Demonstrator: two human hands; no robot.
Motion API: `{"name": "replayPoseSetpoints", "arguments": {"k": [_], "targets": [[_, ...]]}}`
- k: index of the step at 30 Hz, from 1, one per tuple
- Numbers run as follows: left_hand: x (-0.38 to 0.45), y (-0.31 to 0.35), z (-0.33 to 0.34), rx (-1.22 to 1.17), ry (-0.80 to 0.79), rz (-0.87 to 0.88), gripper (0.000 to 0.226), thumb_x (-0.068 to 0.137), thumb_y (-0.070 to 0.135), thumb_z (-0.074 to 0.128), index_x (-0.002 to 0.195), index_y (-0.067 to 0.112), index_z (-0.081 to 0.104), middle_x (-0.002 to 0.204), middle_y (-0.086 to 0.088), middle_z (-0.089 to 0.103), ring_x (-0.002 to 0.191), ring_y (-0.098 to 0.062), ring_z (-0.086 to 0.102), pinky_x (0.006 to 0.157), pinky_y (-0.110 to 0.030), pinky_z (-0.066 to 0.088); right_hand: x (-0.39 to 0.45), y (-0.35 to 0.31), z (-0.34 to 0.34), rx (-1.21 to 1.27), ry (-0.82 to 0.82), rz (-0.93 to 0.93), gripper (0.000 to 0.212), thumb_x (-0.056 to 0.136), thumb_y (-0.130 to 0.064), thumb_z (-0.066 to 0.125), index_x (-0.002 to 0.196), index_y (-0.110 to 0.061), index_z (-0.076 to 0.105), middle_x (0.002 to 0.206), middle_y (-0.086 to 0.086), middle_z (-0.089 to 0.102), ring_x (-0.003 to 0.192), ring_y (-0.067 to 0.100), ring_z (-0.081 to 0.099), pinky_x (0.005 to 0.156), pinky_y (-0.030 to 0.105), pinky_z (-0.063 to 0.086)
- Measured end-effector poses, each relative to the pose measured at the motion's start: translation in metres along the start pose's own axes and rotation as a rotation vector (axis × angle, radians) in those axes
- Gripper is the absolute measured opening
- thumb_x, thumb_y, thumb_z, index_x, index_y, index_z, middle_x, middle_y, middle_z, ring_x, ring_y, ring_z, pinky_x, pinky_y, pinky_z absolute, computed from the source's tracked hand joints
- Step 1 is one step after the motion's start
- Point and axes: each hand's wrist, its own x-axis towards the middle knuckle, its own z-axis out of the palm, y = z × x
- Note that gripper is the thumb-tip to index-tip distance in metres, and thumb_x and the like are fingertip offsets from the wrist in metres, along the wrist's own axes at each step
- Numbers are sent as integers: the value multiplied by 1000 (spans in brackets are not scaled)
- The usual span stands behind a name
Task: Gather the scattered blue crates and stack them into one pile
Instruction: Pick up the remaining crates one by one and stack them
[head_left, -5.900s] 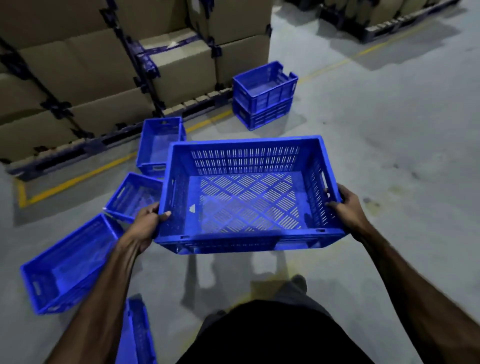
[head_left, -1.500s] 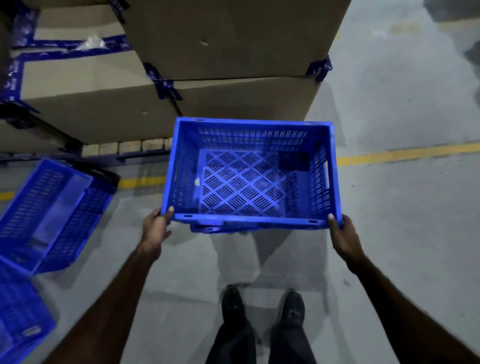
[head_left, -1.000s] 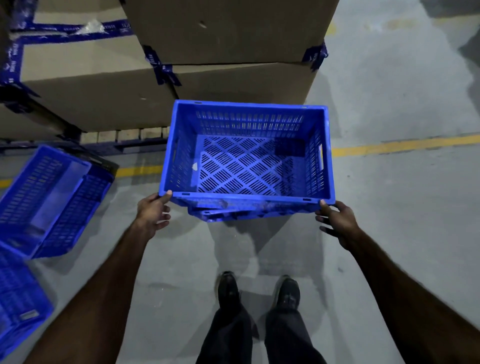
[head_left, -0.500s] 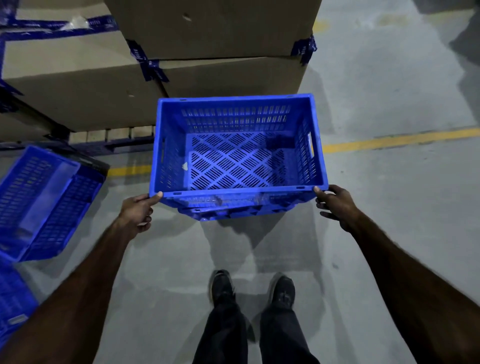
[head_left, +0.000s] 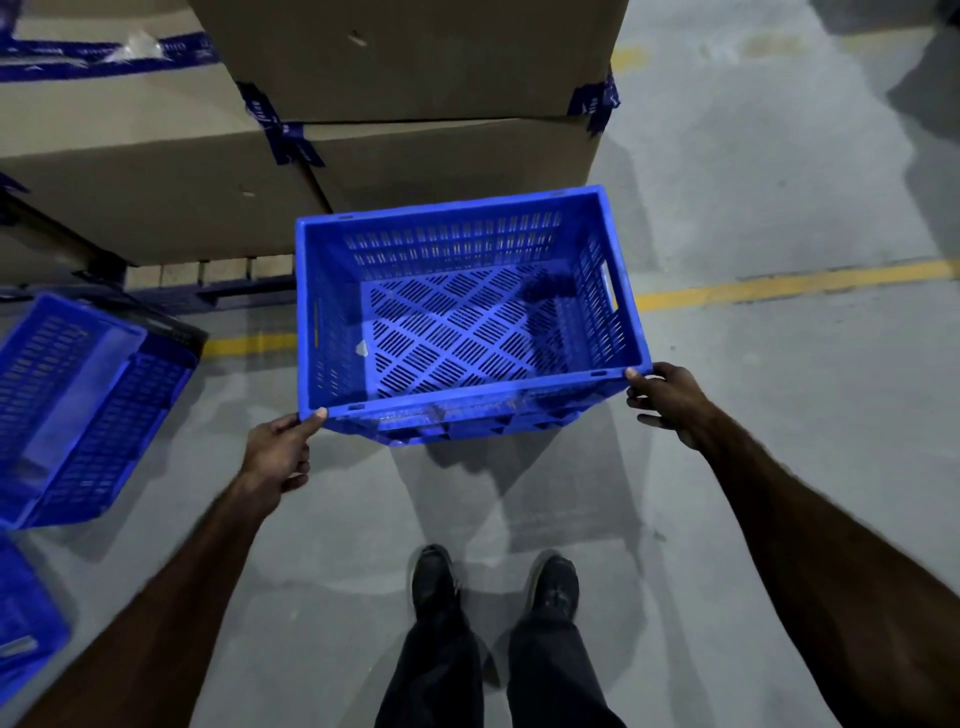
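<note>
A blue slatted crate (head_left: 631, 332) stands upright on the pile, and the edge of a lower blue crate (head_left: 441, 432) shows under its near rim. My left hand (head_left: 278, 457) touches the near left corner with one fingertip, its other fingers loosely curled below the rim. My right hand (head_left: 670, 402) touches the near right corner with its thumb tip, fingers spread and holding nothing. A second blue crate (head_left: 78, 410) lies tilted on the floor at the left. A third blue crate (head_left: 26, 623) shows at the bottom left edge.
Tall cardboard boxes (head_left: 415, 67) on a pallet (head_left: 218, 293) stand right behind the pile. A yellow floor line (head_left: 789, 283) runs left to right under it. My shoes (head_left: 436, 577) are on grey concrete just in front of the pile.
I carried the crate to the boxes and set it on the pile. Both hands have let go of the near corners and drawn back to fingertip contact.
</note>
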Motion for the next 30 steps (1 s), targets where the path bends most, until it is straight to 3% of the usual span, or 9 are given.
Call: {"name": "replayPoseSetpoints", "arguments": {"k": [7, 12, 20, 25, 30], "targets": [[-1, 4, 3, -5, 15, 5, 27, 90, 44, 75, 93, 18, 67, 70, -7, 46, 55, -19, 42, 46, -19, 37, -3, 6, 4, -52, 11, -28, 36, 99, -41, 63, 123, -15, 58, 86, 7, 69, 75, 21, 66, 70, 34, 52], [2, 3, 1, 11, 22, -11, 32, 88, 49, 76, 94, 19, 68, 73, -9, 54, 58, -21, 50, 59, -26, 43, -3, 13, 7, -30, 22, -34, 38, 99, -46, 62, 123, -18, 56, 85, 8, 70, 75, 23, 67, 72, 37, 50], [1, 5, 3, -4, 40, -24, 30, 87, 51, 76, 96, 22, 71, 72, -10, 56, 66, -24, 56, 65, -30, 47, 8, 12, 2, -65, 14, -28, 44, 95, -49, 66, 122, -15, 56, 96, 11, 75, 75, 22, 69, 67, 32, 50], [2, 4, 1, -7, 39, -43, 28, 86, 50, 77, 98, 25, 71, 72, -10, 57, 68, -24, 60, 68, -34, 49, 2, 15, 6, -73, 20, -47, 43, 99, -50, 59, 127, -18, 53, 94, 10, 74, 78, 24, 69, 69, 35, 50], [22, 13, -3, 159, 84, -6, 26, 86, 41, 78, 93, 17, 69, 84, -13, 64, 76, -28, 59, 72, -40, 53, 5, 18, 11, -109, 98, -54, 49, 94, -56, 64, 125, -18, 57, 100, 8, 72, 85, 25, 70, 75, 41, 54]]}}
